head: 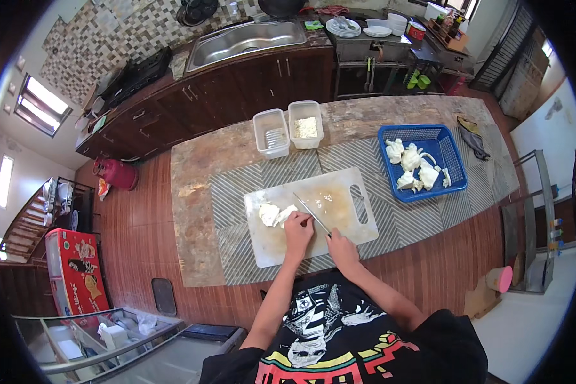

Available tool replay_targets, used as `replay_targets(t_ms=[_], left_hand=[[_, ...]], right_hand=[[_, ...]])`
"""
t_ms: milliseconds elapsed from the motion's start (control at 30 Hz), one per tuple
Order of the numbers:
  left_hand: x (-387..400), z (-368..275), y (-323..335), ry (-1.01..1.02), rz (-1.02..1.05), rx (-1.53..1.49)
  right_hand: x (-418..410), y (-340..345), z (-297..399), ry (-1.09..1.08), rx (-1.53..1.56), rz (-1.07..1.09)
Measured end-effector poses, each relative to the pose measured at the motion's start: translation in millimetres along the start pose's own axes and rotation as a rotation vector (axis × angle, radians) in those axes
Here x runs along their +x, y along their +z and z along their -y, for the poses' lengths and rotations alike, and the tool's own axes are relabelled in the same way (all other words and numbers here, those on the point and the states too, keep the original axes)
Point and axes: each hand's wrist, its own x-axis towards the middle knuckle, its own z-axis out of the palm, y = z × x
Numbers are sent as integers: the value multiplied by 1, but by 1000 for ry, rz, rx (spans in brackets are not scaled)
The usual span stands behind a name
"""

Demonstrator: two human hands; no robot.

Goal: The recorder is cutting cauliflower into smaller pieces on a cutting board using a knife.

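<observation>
On a white plastic cutting board (269, 245), my left hand (298, 233) presses its fingertips on a white piece of what looks like oyster mushroom (286, 214). Another white clump (269, 214) lies just left of it on the board. My right hand (342, 248) grips the handle of a kitchen knife (312, 213). Its blade slants up and left across the board, just right of my left hand. Small chopped white bits (324, 199) lie beyond the blade, on its right side. My left fingers hide part of the held piece.
Behind the board stand a clear plastic container (271, 132) and another container (306, 120) holding chopped white bits. A blue plastic basket (453, 185) with white mushroom clumps sits at right. Past it lies a dark cloth-like item (473, 139). The wooden table (197, 201) carries a grey striped covering (233, 201).
</observation>
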Motion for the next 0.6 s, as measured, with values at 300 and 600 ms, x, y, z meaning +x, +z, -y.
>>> replay_targets(t_ms=[300,600], left_hand=[[-2,6,1,20,-13,-3],[-1,7,3,2,-7,29]], right_hand=[[-27,-12,-26,14,-34,46],[-22,-15,-14,11,-16,69]])
